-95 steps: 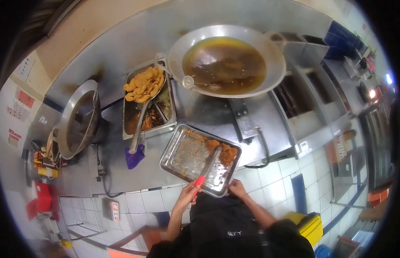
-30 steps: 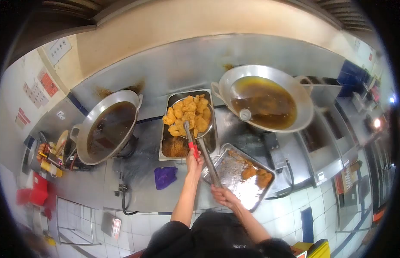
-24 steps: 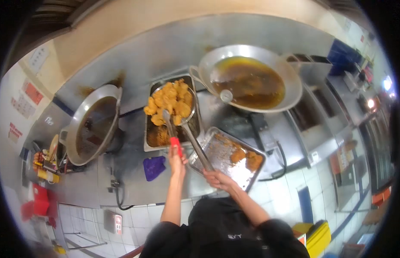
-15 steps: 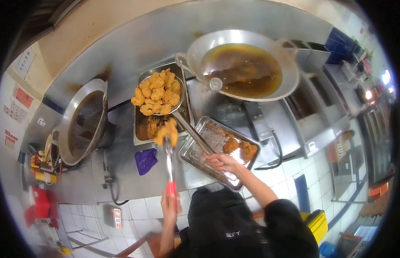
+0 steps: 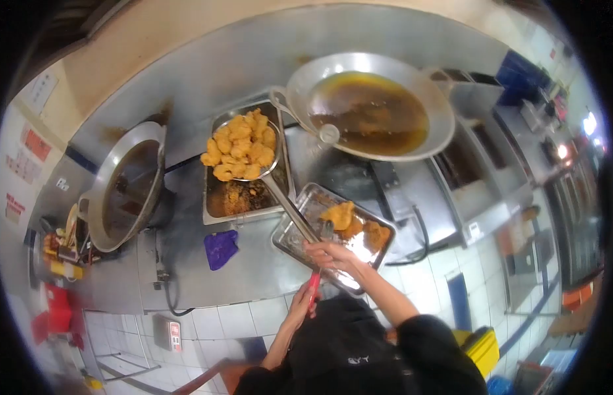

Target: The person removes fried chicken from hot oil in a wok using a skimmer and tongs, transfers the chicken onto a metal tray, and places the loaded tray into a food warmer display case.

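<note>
My left hand (image 5: 297, 309) is closed around red-handled tongs (image 5: 314, 288), whose metal arms pass under my right wrist. At their tip, a golden piece of fried chicken (image 5: 337, 214) is over the shallow metal tray (image 5: 285, 245). Other browned pieces (image 5: 376, 234) lie in the tray beside it. My right hand (image 5: 334, 255) grips the long handle of a skimmer (image 5: 288, 205). Its basket, heaped with fried chicken pieces (image 5: 240, 146), sits over a deep rectangular pan (image 5: 213, 209) with brown crumbs in the bottom.
A large wok of oil (image 5: 372, 112) with a round thermometer (image 5: 329, 134) at its rim stands behind the tray. Another oil-filled wok (image 5: 130, 178) is on the left. A purple cloth (image 5: 221, 249) lies on the steel counter (image 5: 188, 280). Fryer wells (image 5: 461, 161) are at the right.
My left hand has swung the tongs and their chicken piece rightward, from in front of the skimmer to over the tray. My right hand still grips the skimmer, nearly in place.
</note>
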Demonstrator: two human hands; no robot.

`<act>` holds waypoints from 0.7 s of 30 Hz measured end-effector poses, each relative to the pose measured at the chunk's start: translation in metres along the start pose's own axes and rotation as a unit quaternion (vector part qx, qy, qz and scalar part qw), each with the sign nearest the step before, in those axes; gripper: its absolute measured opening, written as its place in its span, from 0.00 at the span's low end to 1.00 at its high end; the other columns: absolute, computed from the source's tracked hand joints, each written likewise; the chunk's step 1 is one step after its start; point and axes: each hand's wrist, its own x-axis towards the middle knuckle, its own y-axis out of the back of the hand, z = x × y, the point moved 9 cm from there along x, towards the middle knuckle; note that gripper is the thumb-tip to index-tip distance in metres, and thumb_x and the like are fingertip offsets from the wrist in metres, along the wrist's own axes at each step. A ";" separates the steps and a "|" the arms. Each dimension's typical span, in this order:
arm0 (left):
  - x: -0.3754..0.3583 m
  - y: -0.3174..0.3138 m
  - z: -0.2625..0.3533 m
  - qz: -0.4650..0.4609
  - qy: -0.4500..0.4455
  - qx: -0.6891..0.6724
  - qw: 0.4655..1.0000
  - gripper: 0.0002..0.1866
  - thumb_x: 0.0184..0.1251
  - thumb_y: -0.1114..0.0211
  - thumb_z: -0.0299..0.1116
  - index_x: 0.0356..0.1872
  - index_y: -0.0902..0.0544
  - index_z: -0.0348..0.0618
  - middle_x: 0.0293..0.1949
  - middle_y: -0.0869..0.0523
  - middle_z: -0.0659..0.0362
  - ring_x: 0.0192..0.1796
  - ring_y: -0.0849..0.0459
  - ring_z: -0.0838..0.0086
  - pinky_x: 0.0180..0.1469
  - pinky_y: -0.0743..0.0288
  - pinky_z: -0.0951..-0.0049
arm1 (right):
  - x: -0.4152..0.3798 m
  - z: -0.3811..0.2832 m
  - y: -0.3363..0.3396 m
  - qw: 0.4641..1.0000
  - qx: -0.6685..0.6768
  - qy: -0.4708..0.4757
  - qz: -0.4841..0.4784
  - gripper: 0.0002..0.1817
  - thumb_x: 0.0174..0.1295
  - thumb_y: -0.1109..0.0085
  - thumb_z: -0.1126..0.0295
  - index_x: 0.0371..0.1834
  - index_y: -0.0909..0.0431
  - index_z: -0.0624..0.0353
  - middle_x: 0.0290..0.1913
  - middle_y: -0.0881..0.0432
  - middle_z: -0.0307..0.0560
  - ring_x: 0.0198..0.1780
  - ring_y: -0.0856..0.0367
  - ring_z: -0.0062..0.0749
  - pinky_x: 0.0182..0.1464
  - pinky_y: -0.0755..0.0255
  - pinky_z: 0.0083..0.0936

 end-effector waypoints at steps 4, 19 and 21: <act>-0.061 0.036 0.021 0.044 -0.037 0.029 0.998 0.26 0.78 0.49 0.45 0.71 0.38 0.48 0.38 0.22 0.57 0.18 0.35 0.84 0.16 0.38 0.81 | 0.007 0.002 0.008 0.999 -0.036 0.019 0.002 0.06 0.69 0.44 0.68 0.43 0.31 0.53 0.19 0.40 0.25 0.15 0.45 0.08 0.13 0.54 0.10; -0.001 0.184 0.233 0.302 -0.183 0.053 0.934 0.26 0.71 0.40 0.49 0.63 0.29 0.44 0.33 0.21 0.61 0.18 0.34 0.84 0.17 0.37 0.79 | 0.010 0.015 -0.011 0.996 -0.051 0.052 0.043 0.07 0.68 0.44 0.71 0.44 0.32 0.54 0.21 0.39 0.28 0.15 0.45 0.09 0.13 0.56 0.13; 0.001 0.185 0.249 0.326 -0.177 0.075 0.926 0.26 0.71 0.40 0.47 0.63 0.30 0.44 0.33 0.21 0.61 0.18 0.34 0.84 0.17 0.36 0.79 | 0.007 0.013 -0.016 0.998 -0.038 0.047 0.035 0.08 0.68 0.45 0.74 0.46 0.33 0.55 0.21 0.38 0.29 0.14 0.44 0.09 0.12 0.52 0.12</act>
